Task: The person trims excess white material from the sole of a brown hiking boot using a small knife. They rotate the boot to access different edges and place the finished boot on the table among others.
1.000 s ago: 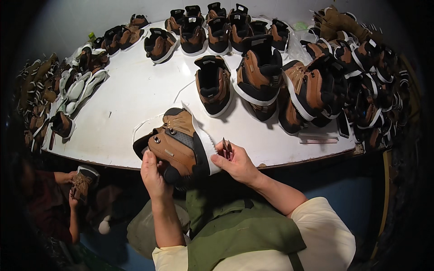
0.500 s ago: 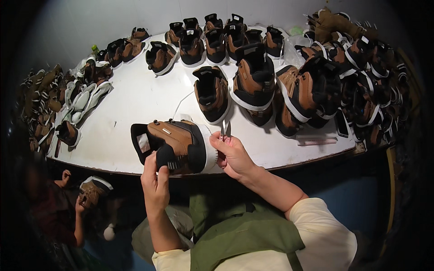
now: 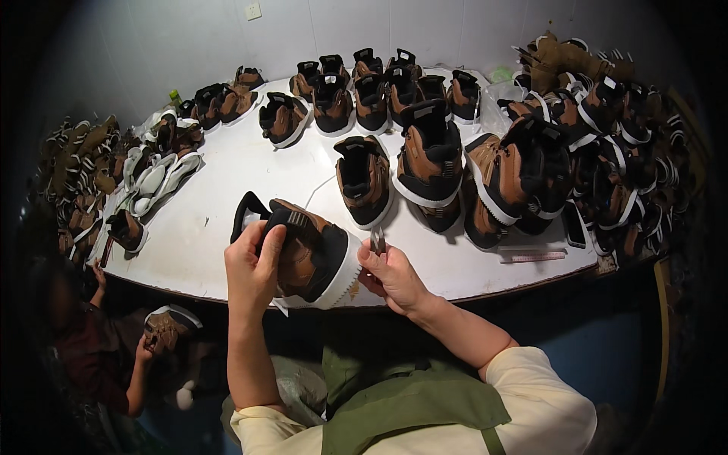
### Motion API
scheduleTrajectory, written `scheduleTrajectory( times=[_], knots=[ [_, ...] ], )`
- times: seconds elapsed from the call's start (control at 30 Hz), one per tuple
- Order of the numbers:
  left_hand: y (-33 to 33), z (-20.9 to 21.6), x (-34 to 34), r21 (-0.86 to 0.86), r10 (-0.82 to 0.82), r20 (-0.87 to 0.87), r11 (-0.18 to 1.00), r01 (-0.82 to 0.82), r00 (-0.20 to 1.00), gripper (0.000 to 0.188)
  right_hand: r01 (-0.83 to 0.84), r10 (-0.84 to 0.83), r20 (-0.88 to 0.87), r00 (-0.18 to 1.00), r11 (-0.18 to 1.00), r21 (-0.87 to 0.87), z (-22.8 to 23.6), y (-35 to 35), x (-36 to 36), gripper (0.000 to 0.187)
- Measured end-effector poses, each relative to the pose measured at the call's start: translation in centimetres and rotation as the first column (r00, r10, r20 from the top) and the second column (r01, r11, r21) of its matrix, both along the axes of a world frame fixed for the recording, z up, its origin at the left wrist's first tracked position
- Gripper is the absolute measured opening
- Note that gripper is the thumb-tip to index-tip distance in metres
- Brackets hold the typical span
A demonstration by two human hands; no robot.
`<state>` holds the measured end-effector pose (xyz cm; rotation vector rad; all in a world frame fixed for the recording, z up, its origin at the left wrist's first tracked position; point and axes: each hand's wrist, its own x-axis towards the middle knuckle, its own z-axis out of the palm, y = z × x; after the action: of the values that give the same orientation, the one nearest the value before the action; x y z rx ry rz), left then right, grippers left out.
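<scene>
The left hand (image 3: 252, 262) has its grip closed on a brown-and-black shoe (image 3: 327, 262), thumb and fingers pinching the padded collar near the heel. The shoe is tilted on its side over the near edge of the white desk (image 3: 243, 178), its opening toward the left and its white sole (image 3: 345, 274) toward the right. The right hand (image 3: 394, 279) is closed around a pair of small metal snips (image 3: 378, 240), whose tips point away from the person; its thumb lies right by the rim of the sole, though whether they touch cannot be told. Beyond the held shoe, a single shoe (image 3: 362, 184) stands upright, with more shoes stacked to its right and further rows behind. A dark phone (image 3: 574, 226) and a pale pink strip (image 3: 533, 256) lie near the right end, beside a heap of shoes (image 3: 614, 159). At the lower left, a co-worker's hand (image 3: 145, 349) holds another brown shoe (image 3: 171, 326) below the desk's edge.
</scene>
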<state>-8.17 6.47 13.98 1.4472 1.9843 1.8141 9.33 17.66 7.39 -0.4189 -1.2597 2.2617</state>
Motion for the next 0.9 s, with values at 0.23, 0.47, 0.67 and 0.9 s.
scheduleTrajectory(
  times=[0.23,0.47,0.67,0.9],
  knots=[
    [1.5,2.0,-0.3,-0.242,-0.020,-0.098,0.970,-0.005,0.995,0.030,-0.062,0.062,-0.003,0.998,0.997,-0.055,-0.2,-0.5,0.7,0.039],
    [3.1,1.1,-2.0,-0.499,-0.184,0.059,0.846,0.188,0.981,0.039,-0.007,0.034,0.091,0.995,0.960,-0.280,-2.4,-0.9,1.4,0.035],
    [4.4,0.0,-2.1,-0.505,-0.265,0.170,0.803,0.315,0.949,0.040,-0.040,0.059,0.025,0.998,0.876,-0.480,-3.7,-1.0,2.2,0.027],
    [5.4,-0.9,-1.6,-0.551,-0.257,0.091,0.792,0.264,0.962,0.037,-0.009,0.042,0.045,0.998,0.820,-0.572,-4.5,-1.2,2.3,0.023]
  ],
)
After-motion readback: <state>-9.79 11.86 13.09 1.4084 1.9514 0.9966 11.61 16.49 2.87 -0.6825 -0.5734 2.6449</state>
